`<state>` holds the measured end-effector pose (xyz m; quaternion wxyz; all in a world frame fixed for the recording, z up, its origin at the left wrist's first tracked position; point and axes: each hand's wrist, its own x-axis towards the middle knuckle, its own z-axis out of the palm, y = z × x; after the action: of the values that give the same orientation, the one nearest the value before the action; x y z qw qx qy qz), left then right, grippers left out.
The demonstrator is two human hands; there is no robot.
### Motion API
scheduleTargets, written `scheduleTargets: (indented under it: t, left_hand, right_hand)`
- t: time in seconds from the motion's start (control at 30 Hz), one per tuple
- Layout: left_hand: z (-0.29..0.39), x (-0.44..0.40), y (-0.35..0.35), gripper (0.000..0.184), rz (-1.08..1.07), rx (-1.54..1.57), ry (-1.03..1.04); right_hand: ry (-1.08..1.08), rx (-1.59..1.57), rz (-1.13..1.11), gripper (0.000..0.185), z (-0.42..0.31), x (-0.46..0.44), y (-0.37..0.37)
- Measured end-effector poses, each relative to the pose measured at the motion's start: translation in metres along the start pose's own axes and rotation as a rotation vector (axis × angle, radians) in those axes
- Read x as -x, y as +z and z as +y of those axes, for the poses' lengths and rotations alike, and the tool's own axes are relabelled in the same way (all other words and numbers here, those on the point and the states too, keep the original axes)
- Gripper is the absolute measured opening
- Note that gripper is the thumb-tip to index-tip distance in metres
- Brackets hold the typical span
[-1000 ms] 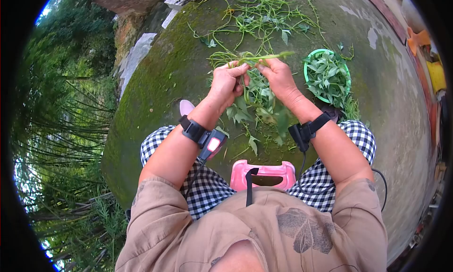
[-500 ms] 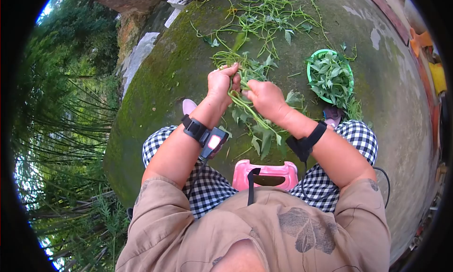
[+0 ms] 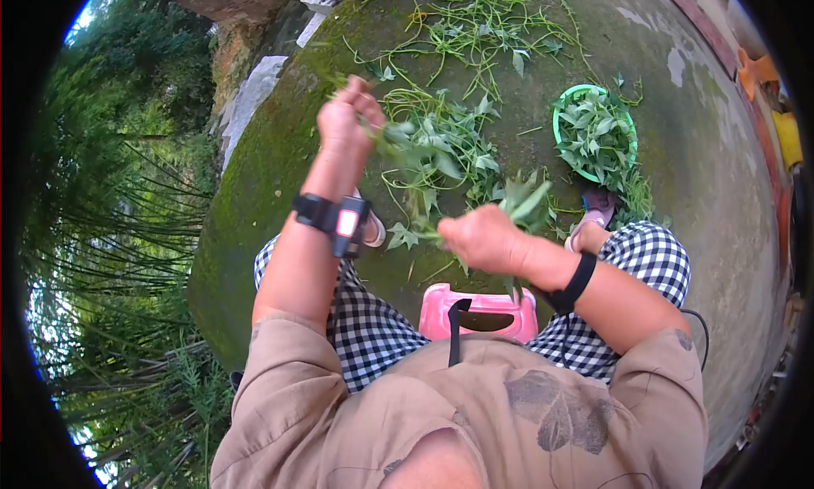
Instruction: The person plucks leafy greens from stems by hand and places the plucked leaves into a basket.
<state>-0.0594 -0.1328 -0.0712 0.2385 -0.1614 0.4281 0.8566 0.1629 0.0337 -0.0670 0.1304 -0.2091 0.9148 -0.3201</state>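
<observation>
My left hand (image 3: 343, 120) is raised to the left of the pile, its fingers closed on a leafy green vine (image 3: 417, 150) that trails to the right, blurred by motion. Lower and to the right, my right hand (image 3: 485, 237) is closed round leafy stems (image 3: 527, 202), with leaves sticking out on both sides of the fist. Between and beyond the hands lies a heap of leafy vines (image 3: 462, 137) on the ground. A green-rimmed basket (image 3: 557, 133) filled with picked leaves (image 3: 596, 133) stands to the right.
A tangle of bare stems (image 3: 492, 27) spreads over the mossy concrete (image 3: 280, 162) farther off. A pink plastic stool (image 3: 437, 307) sits between my knees. Bamboo and shrubs (image 3: 110, 192) grow past the left edge. Orange and yellow objects (image 3: 787, 137) lie at the far right.
My hands, close together before, have come apart: the left went up and left with a vine, the right came down toward me with leafy stems.
</observation>
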Motion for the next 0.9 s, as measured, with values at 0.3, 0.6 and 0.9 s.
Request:
scheduleTargets:
  t: [0.3, 0.6, 0.9]
  left_hand:
    - [0.018, 0.006, 0.002, 0.026, -0.330, -0.135, -0.039]
    - [-0.016, 0.020, 0.030, 0.026, -0.547, -0.255, -0.178]
    - [-0.040, 0.034, 0.049, 0.027, -0.536, -0.245, -0.293]
  right_hand:
    - [0.533, -1.151, 0.453, 0.019, 0.095, 0.016, -0.040]
    - [0.413, -1.243, 0.566, 0.020, 0.066, -0.007, -0.069]
    - [0.387, -1.244, 0.315, 0.034, 0.049, -0.034, -0.039]
